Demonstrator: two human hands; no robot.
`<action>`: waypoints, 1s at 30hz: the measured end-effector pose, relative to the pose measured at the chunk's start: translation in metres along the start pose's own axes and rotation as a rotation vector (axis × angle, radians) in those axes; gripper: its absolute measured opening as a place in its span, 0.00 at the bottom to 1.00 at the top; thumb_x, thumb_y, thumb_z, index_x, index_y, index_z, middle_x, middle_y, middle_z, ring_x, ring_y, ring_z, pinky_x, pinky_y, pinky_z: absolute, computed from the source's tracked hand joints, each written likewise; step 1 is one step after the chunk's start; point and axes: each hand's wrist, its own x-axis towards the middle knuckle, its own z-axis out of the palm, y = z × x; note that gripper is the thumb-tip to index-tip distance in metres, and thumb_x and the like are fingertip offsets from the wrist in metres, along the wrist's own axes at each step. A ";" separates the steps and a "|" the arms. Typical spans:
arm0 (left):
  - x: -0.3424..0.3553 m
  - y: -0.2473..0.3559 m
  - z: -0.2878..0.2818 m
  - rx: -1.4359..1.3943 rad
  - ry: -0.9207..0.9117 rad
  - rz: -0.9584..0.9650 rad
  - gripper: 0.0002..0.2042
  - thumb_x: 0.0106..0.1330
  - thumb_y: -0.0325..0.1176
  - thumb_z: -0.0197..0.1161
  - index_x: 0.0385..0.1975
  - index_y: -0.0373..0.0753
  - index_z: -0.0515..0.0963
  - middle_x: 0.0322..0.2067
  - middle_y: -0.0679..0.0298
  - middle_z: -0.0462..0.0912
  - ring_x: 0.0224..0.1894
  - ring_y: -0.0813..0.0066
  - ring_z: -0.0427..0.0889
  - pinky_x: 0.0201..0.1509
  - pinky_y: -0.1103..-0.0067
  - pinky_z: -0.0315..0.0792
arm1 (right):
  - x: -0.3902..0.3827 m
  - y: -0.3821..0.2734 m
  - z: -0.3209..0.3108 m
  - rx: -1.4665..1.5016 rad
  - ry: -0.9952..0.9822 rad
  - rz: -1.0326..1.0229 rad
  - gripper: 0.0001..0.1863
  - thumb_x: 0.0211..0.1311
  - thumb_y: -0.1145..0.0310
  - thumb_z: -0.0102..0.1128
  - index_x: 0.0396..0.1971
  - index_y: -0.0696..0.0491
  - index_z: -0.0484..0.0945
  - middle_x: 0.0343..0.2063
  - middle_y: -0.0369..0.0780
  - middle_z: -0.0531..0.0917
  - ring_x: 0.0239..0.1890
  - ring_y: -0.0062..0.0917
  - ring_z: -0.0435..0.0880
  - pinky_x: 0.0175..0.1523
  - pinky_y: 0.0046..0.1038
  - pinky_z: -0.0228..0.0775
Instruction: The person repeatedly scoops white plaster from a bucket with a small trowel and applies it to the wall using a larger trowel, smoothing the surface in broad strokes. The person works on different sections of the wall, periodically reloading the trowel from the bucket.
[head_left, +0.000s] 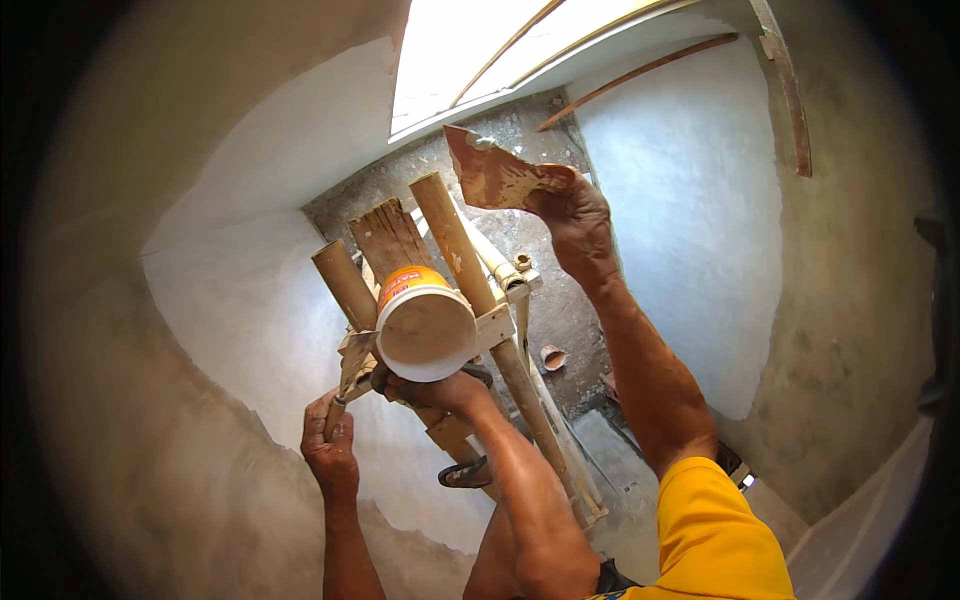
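Head view | left hand (pixel 332 455): grasping putty knife (pixel 355 362), blade beside white-and-orange bucket (pixel 427 335), contact unclear | right hand (pixel 582 228): clutching smeared reddish-brown sheet (pixel 497 180), raised | bucket: atop wooden scaffold (pixel 455 243), mouth upward

The bucket (pixel 407 281) looks smooth plastic, the plank (pixel 393 236) rough wood, the sheet (pixel 492 180) patchily smeared
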 end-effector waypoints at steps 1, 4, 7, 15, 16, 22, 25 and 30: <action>-0.005 0.004 0.002 0.022 0.005 -0.042 0.16 0.69 0.17 0.56 0.56 0.33 0.78 0.52 0.65 0.79 0.53 0.76 0.77 0.60 0.80 0.71 | -0.004 -0.020 0.003 0.039 -0.011 0.011 0.11 0.71 0.80 0.58 0.51 0.59 0.80 0.44 0.35 0.86 0.47 0.16 0.81 0.53 0.23 0.77; -0.014 0.013 0.012 0.000 -0.019 -0.079 0.14 0.71 0.21 0.60 0.55 0.31 0.78 0.43 0.63 0.82 0.43 0.80 0.77 0.49 0.81 0.74 | -0.023 -0.063 0.013 0.107 -0.055 0.128 0.10 0.71 0.79 0.57 0.50 0.58 0.79 0.43 0.35 0.86 0.45 0.17 0.83 0.53 0.24 0.79; -0.023 0.021 0.022 -0.029 -0.100 -0.138 0.13 0.72 0.24 0.61 0.55 0.30 0.78 0.41 0.63 0.83 0.39 0.81 0.77 0.44 0.82 0.74 | -0.050 -0.078 0.023 0.270 -0.046 0.227 0.12 0.69 0.80 0.58 0.50 0.57 0.79 0.42 0.37 0.87 0.39 0.18 0.84 0.47 0.23 0.79; -0.048 0.027 0.023 0.052 -0.041 -0.132 0.15 0.71 0.26 0.60 0.56 0.30 0.76 0.45 0.54 0.84 0.43 0.66 0.83 0.50 0.72 0.77 | -0.129 -0.100 0.069 0.343 0.074 0.362 0.13 0.65 0.83 0.57 0.49 0.59 0.80 0.41 0.42 0.88 0.43 0.24 0.88 0.49 0.28 0.81; -0.049 0.026 0.023 0.109 -0.046 -0.087 0.15 0.70 0.26 0.60 0.55 0.30 0.77 0.45 0.52 0.84 0.44 0.62 0.84 0.51 0.71 0.77 | -0.137 -0.105 0.073 0.151 0.062 0.233 0.13 0.66 0.84 0.57 0.48 0.59 0.80 0.42 0.44 0.88 0.45 0.27 0.88 0.51 0.29 0.81; -0.026 0.020 0.048 0.234 -0.090 0.037 0.16 0.68 0.30 0.63 0.53 0.30 0.78 0.43 0.46 0.86 0.45 0.52 0.86 0.51 0.66 0.78 | -0.161 -0.123 0.086 -0.278 -0.069 -0.200 0.11 0.64 0.83 0.61 0.46 0.60 0.82 0.44 0.50 0.88 0.49 0.40 0.89 0.55 0.35 0.81; -0.009 0.019 0.066 0.167 -0.091 0.019 0.15 0.69 0.31 0.63 0.52 0.30 0.78 0.41 0.48 0.87 0.43 0.58 0.87 0.49 0.68 0.79 | -0.162 -0.125 0.082 -0.392 -0.105 -0.308 0.11 0.62 0.82 0.64 0.44 0.60 0.84 0.43 0.49 0.88 0.48 0.41 0.89 0.54 0.36 0.81; -0.015 0.027 0.069 -0.046 -0.088 -0.120 0.14 0.70 0.31 0.62 0.52 0.31 0.79 0.38 0.53 0.87 0.39 0.63 0.86 0.46 0.71 0.79 | -0.165 -0.126 0.076 -0.528 -0.103 -0.301 0.11 0.62 0.81 0.63 0.45 0.59 0.85 0.43 0.49 0.89 0.48 0.41 0.89 0.54 0.36 0.81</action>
